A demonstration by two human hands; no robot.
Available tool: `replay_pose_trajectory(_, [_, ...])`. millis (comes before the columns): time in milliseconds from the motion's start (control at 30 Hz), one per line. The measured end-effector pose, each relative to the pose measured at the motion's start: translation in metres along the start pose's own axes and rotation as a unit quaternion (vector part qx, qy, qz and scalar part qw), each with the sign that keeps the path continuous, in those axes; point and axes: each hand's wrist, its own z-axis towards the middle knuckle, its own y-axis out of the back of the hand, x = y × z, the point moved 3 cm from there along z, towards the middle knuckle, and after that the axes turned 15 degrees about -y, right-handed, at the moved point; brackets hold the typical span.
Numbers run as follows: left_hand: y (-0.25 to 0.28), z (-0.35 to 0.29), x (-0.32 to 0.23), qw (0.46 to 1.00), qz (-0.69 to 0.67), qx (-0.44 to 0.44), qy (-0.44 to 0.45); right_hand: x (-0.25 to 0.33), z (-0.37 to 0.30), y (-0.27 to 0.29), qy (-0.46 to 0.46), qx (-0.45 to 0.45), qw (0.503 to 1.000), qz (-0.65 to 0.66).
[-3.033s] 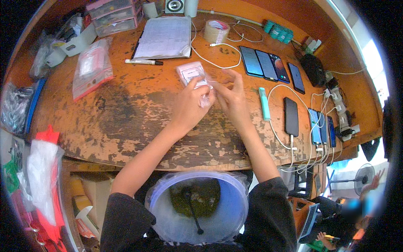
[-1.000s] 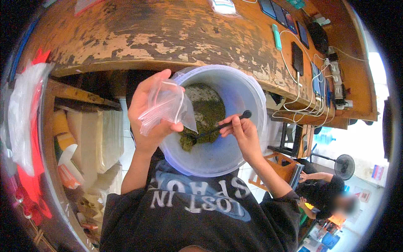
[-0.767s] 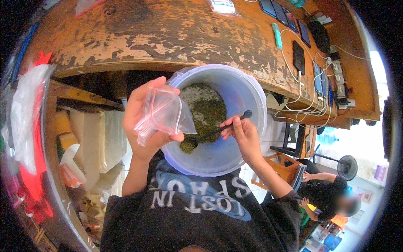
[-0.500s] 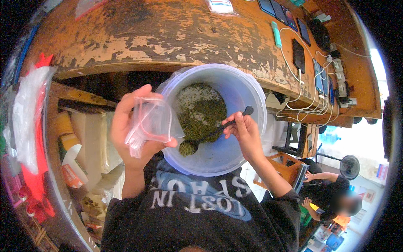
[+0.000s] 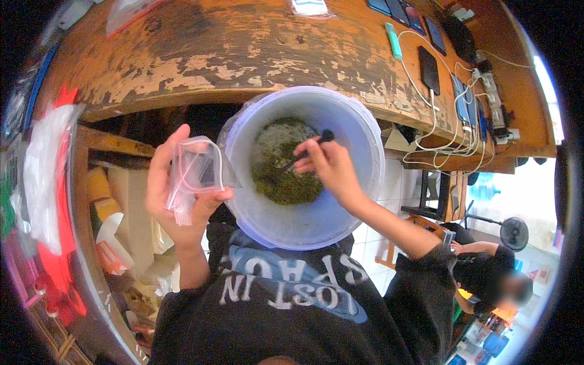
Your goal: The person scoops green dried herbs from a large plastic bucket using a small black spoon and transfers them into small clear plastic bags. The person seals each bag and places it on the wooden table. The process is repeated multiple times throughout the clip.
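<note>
My left hand (image 5: pixel 163 198) grips several clear zip bags (image 5: pixel 198 163) with reddish edges. The front bag's mouth gapes beside the bucket's left rim. Between my knees and the table stands a whitish plastic bucket (image 5: pixel 359 194). Dry green crumbled herb (image 5: pixel 286 190) lies in its bottom, with a paler powdery patch toward the far side. Inside the bucket, my right hand (image 5: pixel 331 170) is closed around the handle of a black scoop (image 5: pixel 327 135). The scoop's bowl is down at the herb and cannot be made out.
A worn wooden table (image 5: pixel 243 55) runs along the far side. Several phones, including a black phone (image 5: pixel 429 70), lie at right among white charging cables (image 5: pixel 435 121). Red and clear plastic packaging (image 5: pixel 48 182) sits at left. Another person (image 5: pixel 486 267) and a fan (image 5: pixel 514 233) are at right.
My right hand has lowered the scoop, which held herb near the bucket's near side, back into the herb farther in. My left hand has shifted slightly left with the bags.
</note>
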Motion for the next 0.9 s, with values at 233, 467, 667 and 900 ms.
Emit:
replay_pose_trajectory(233, [0.008, 0.0, -0.003, 1.0, 0.015, 0.009, -0.016, -0.006, -0.001, -0.03, 0.042, 0.018, 0.978, -0.202])
replay_pose_trajectory(467, [0.012, -0.001, 0.0, 1.0, 0.004, -0.01, 0.023, -0.008, -0.035, -0.013, -0.029, 0.059, 0.985, -0.161])
replay_pose_trajectory(667, [0.008, 0.001, 0.001, 0.999, 0.022, 0.008, 0.022, -0.007, -0.028, 0.028, -0.05, -0.007, 0.998, -0.04])
replay_pose_trajectory(900, [0.008, 0.0, -0.006, 0.999, 0.039, 0.014, 0.028, -0.003, -0.028, 0.029, -0.021, -0.035, 0.998, 0.057])
